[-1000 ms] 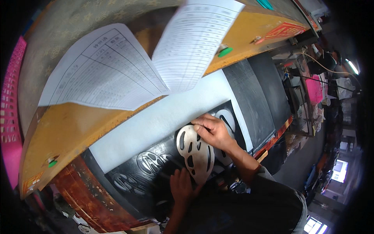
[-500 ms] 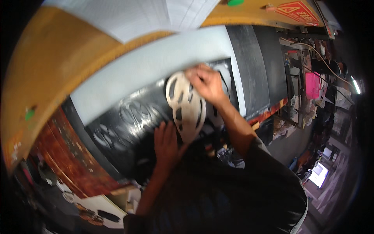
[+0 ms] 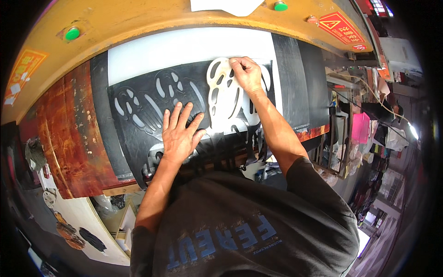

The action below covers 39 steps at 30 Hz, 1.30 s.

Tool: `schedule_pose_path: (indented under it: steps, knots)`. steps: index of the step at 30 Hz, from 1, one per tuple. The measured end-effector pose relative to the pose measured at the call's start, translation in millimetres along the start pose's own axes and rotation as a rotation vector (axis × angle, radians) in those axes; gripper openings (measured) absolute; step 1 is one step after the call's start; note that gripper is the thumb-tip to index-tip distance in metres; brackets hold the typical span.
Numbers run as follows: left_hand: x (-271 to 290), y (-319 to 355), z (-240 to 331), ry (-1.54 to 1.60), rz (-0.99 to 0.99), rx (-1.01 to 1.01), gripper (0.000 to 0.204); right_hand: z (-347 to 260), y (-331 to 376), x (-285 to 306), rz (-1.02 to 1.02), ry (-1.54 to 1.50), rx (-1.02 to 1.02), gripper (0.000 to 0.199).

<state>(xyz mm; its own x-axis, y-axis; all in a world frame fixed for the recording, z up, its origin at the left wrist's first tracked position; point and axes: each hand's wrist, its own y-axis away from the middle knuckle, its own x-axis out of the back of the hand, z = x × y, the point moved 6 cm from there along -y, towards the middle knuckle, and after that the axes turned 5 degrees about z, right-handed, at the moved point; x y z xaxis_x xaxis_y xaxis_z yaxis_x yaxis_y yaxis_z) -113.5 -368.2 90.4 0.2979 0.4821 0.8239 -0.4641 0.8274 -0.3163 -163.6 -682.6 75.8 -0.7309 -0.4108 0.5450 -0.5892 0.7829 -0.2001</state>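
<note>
A pale cutting die (image 3: 224,99) with several rounded holes lies on a shiny black sheet (image 3: 189,76), toward its right end. My right hand (image 3: 249,78) is closed on the die's upper right edge, thumb and fingers pinching it. To the left, my left hand (image 3: 180,138) rests palm down on the sheet with its fingers spread, apart from the die. Cut-outs of similar shapes show in the sheet left of the die, with more openings to its right. The sheet's near edge hangs in dark strips, partly hidden by my left hand.
Under the sheet is a white board (image 3: 175,46). A yellow machine body (image 3: 175,21) with green buttons (image 3: 72,33) curves along the far side. A worn red-brown board (image 3: 69,134) lies left; a pink bin (image 3: 360,128) and cluttered shelving stand right.
The view has shifted and brightened. My left hand has moved left, away from the die's lower end, and its fingers have spread. My right hand still grips the die's upper edge.
</note>
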Motion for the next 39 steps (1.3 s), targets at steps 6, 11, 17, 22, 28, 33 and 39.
schedule_pose_path:
  steps: [6,11,17,22,28,33,39]
  knots:
    - [-5,7,0,-0.083,0.101,-0.004,0.039,4,-2,1,0.05,0.009,0.022,0.023]
    - [-16,6,-10,-0.072,0.231,0.04,0.025,10,-3,-1,0.059,-0.013,-0.031,0.023]
    - [-9,5,3,-0.002,0.141,0.033,0.032,11,-1,-2,0.067,-0.02,-0.007,0.024]
    - [0,3,8,0.056,0.168,0.015,0.023,10,-1,-1,0.071,-0.028,-0.009,0.025]
    - [18,-13,-57,0.481,0.547,0.642,0.022,14,-2,-3,0.057,-0.017,-0.03,0.024]
    - [64,-1,-111,0.126,0.509,0.792,0.034,16,-4,-4,0.067,0.0,-0.004,0.026]
    - [57,-14,-91,-0.212,0.402,0.471,0.019,7,-4,-6,-0.007,0.058,-0.007,0.037]
